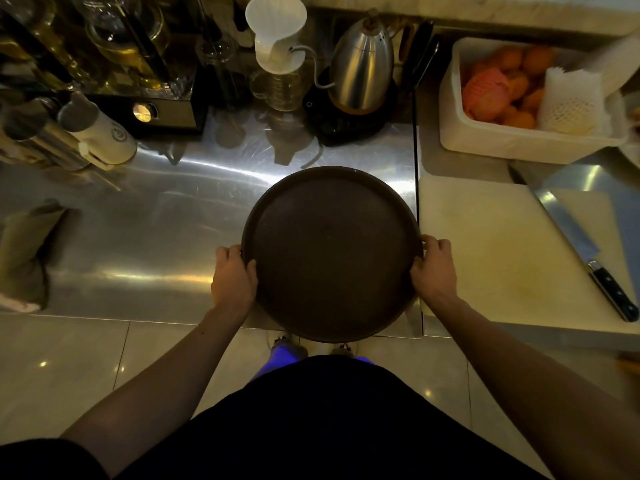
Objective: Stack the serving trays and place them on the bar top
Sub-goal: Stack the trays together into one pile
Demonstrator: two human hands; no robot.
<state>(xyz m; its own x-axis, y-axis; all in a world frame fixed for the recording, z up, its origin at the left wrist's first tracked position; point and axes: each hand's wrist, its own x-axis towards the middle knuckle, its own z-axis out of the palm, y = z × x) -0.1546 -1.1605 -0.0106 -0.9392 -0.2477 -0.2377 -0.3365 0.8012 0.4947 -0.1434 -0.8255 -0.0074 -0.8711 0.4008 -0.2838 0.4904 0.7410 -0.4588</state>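
Observation:
A round dark brown serving tray hangs over the front edge of the steel counter, level and face up. My left hand grips its left rim, thumb over the edge. My right hand grips the right rim the same way. I cannot tell whether more trays lie under the top one. The pale stone bar top runs along the far edge at the upper right.
At the back stand a steel gooseneck kettle on its base, a white dripper on a glass carafe and glass bottles. To the right lie a white cutting board with a knife and a white tub of oranges. A cloth lies left.

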